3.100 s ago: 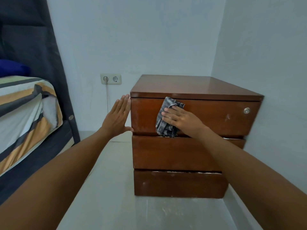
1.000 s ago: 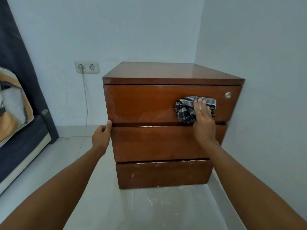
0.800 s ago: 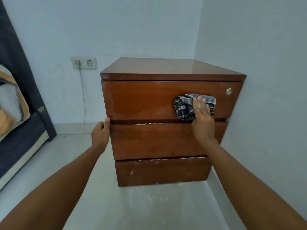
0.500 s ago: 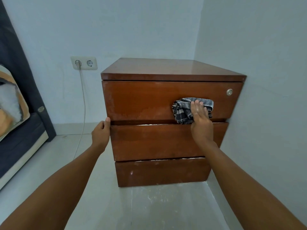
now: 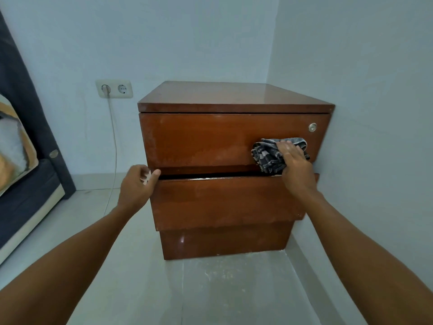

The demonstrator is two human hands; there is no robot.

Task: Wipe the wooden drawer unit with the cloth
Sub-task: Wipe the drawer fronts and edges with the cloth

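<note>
A brown wooden drawer unit (image 5: 225, 99) with three drawers stands in the corner of the room. My right hand (image 5: 295, 167) presses a crumpled grey checked cloth (image 5: 267, 154) flat against the right end of the top drawer front, just below a small round metal lock (image 5: 312, 127). My left hand (image 5: 138, 185) grips the top left corner of the middle drawer (image 5: 222, 202), which stands pulled out a little, with a dark gap above it. The bottom drawer (image 5: 225, 242) sits closed, set back under the middle one.
White walls close in behind and to the right of the unit. A double wall socket (image 5: 114, 88) with a white cable (image 5: 114, 146) hanging down is at the left. A dark bed frame with striped bedding (image 5: 14, 156) fills the far left. The floor (image 5: 210, 289) is pale tile.
The middle drawer has slid out toward me under my left hand. My right hand and the cloth have shifted slightly along the right end of the top drawer front.
</note>
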